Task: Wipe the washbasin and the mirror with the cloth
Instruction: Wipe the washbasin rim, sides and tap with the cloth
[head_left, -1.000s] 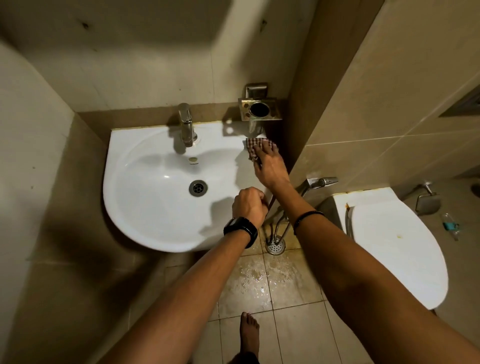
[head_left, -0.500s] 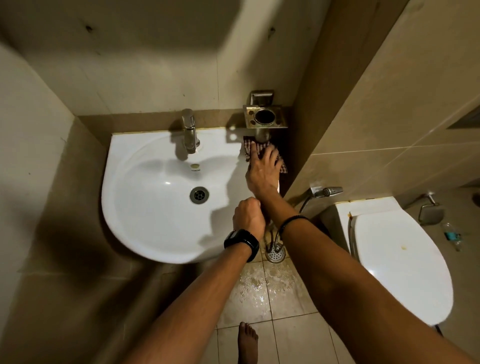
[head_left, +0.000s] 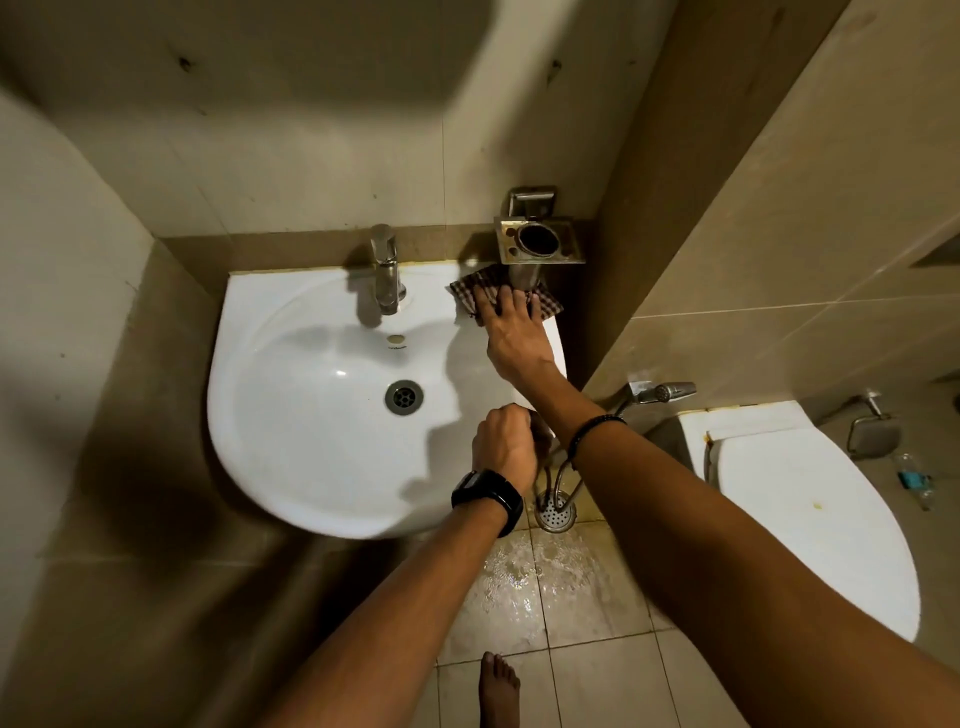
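The right hand (head_left: 511, 338) lies flat, fingers straight, pressing the checked cloth (head_left: 470, 291) onto the far right corner of the washbasin (head_left: 244, 317). The cloth sits right under the metal tumbler holder (head_left: 540, 240) and to the right of the tap (head_left: 385, 275). The left hand (head_left: 501, 449) is at the near right edge of the washbasin. Its fingers are curled over the rim and appear to grip it as a brace.

By my reading, the wiping of the washbasin is under way and has reached the rim's back corner. The bowl around the drain (head_left: 403, 397) looks white and glossy, but the view does not show which parts have been wiped. The mirror is not in view, so that half of the task most likely remains.

There is little writing to report. A small dark mark sits below the overflow hole (head_left: 397, 338), too small to read. The wristwatch (head_left: 488, 496) shows no legible face, and the blue label on the small bottle (head_left: 914, 480) lying on the floor at the right cannot be read.
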